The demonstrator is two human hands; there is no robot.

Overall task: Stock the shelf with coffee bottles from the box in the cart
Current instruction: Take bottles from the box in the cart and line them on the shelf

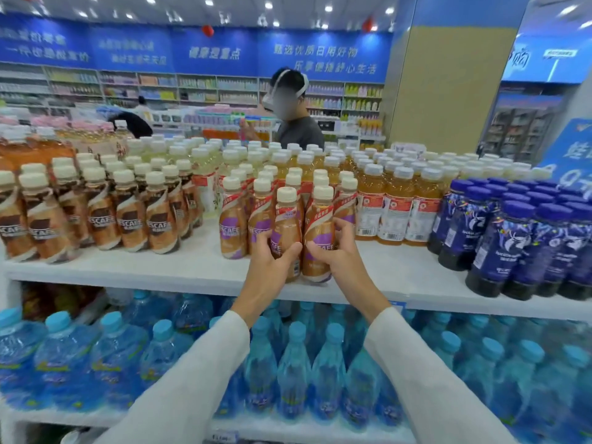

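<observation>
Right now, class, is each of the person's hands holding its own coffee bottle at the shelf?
Yes: the left hand grips one coffee bottle and the right hand another, both upright on the shelf.

Two purple-label coffee bottles [301, 238] upright, touching, at white shelf [192, 267] front edge.

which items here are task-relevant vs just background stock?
Job:
- left hand on coffee bottle
- right hand on second coffee bottle
- purple-label coffee row
- shelf

Background:
- brown coffee bottles
- orange drinks
- dark blue bottles
- water bottles
</observation>
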